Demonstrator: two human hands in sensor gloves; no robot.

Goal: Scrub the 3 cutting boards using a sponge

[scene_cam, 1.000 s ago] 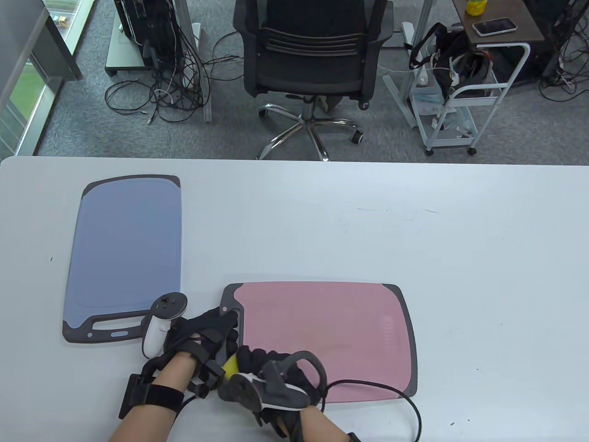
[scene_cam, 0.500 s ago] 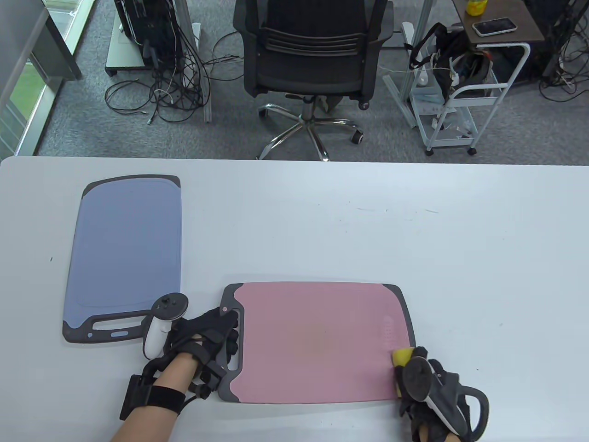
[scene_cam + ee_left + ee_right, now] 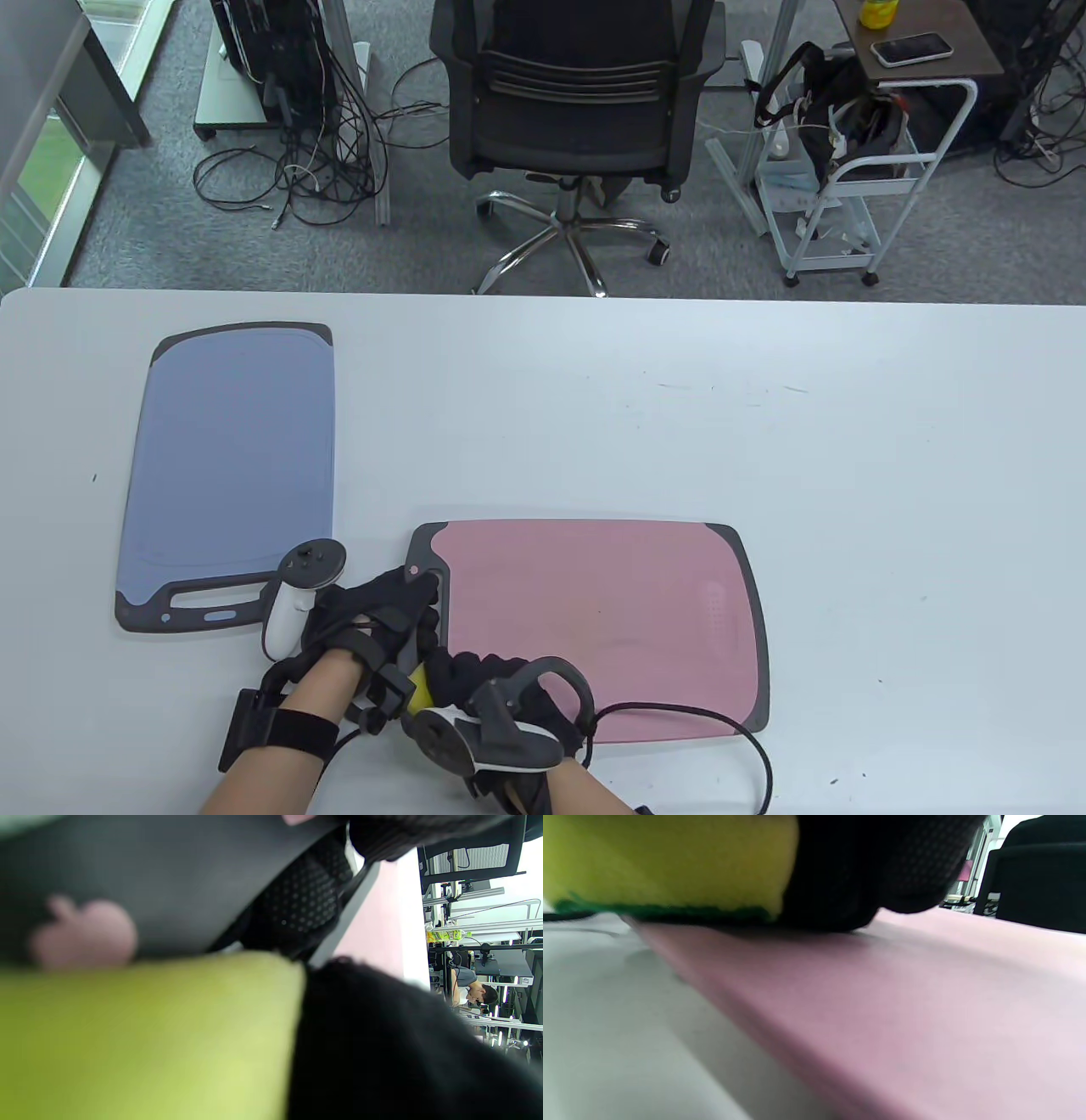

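Observation:
A pink cutting board (image 3: 611, 611) with a grey rim lies near the table's front edge, its handle to the left. My left hand (image 3: 407, 607) lies over that handle, fingertips curled into the slot. My right hand (image 3: 450, 671) grips a yellow sponge (image 3: 419, 692) with a green scrub face and presses it on the board's near-left corner, right beside my left hand. The right wrist view shows the sponge (image 3: 666, 861) flat on the pink board (image 3: 925, 993). In the left wrist view the sponge (image 3: 148, 1035) fills the lower left. A blue cutting board (image 3: 229, 458) lies at the left, untouched. No third board is in view.
A black cable (image 3: 679, 709) from my right glove loops over the pink board's near edge. The white table (image 3: 764, 424) stretches far to the right and back. An office chair (image 3: 577, 102) and a white cart (image 3: 857, 195) stand on the floor beyond the far edge.
My right hand swept the sponge from the pink board's near-left corner to its right edge and back to the left corner. My left hand stayed on the handle.

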